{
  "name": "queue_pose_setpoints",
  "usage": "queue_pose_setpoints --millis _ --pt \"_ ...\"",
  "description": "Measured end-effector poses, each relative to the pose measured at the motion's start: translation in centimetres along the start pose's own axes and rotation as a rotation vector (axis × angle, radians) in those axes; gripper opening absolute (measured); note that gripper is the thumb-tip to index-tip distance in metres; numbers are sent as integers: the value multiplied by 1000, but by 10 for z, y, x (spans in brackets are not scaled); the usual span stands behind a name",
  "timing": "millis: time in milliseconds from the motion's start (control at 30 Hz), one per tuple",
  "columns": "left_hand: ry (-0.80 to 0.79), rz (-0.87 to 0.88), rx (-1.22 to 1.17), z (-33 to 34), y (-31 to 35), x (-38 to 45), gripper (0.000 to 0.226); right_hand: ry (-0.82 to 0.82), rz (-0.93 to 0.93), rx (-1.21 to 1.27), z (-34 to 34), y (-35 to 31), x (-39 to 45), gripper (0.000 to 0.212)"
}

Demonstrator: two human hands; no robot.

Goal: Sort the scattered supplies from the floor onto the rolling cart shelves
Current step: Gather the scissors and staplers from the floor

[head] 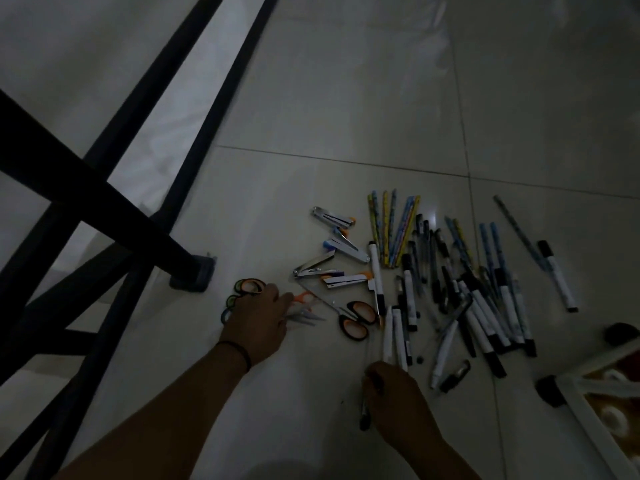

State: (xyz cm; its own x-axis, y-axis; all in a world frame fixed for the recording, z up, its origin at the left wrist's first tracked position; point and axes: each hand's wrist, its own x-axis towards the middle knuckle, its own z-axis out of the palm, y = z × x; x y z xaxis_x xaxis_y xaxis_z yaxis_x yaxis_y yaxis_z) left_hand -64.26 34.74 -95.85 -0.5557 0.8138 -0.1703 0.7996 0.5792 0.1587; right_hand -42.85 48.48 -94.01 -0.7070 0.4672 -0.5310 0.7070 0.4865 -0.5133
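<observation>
While my left hand [258, 315] lies spread over the scissors [358, 320] left of the markers [498, 317], my right hand [394, 396] grips pens [393, 336] mid-barrel — light, stiff, slippery.

Left hand [258, 315] reaches down with fingers spread; right hand [394, 393] has a curled, closed grip.

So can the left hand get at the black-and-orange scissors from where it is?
Probably yes. The left hand rests on the small scissors, and the black-and-orange scissors lie just to its right on open floor, with nothing lying across the handles.
</observation>
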Motion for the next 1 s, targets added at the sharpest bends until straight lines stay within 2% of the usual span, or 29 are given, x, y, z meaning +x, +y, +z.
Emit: queue_pose_setpoints --millis 67,133,200,300,367,500,600,667,733,767,867,967,1000 --pt "-2 17 12 4 -4 4 30 34 -64 -29 1 -1 3 22" --pt "23 47 -25 2 -2 5 12 96 -127 -42 -2 -5 9 14" --pt "67 97 -3 5 -1 3 3 208 -196 -87 -4 -11 20 15" --pt "67 124 19 17 -2 -8 7 289 -286 -145 -3 -20 46 27" --pt "85 104 -8 21 0 -19 4 273 -326 -244 -4 -28 62 37" --pt "148 117 13 14 11 -47 21 239 -332 -455 -5 -43 72 55" --pt "143 108 48 19 12 -66 19 272 -358 -547 -2 -45 72 49" --pt "131 58 38 28 10 -75 18 308 -353 -610 -2 -48 69 24" --pt "130 10 31 36 8 -81 16 338 -329 -656 -1 -50 69 13" --pt "128 -17 26 38 9 -83 14 327 -303 -662 -1 -50 68 11" --pt "152 -69 -12 45 10 -87 12 272 -244 -675 2 -47 68 26" --pt "158 -91 -12 50 10 -87 15 200 -169 -641 2 -47 65 14" --pt "149 -94 -2 51 10 -87 15 190 -152 -590 4 -46 64 16"
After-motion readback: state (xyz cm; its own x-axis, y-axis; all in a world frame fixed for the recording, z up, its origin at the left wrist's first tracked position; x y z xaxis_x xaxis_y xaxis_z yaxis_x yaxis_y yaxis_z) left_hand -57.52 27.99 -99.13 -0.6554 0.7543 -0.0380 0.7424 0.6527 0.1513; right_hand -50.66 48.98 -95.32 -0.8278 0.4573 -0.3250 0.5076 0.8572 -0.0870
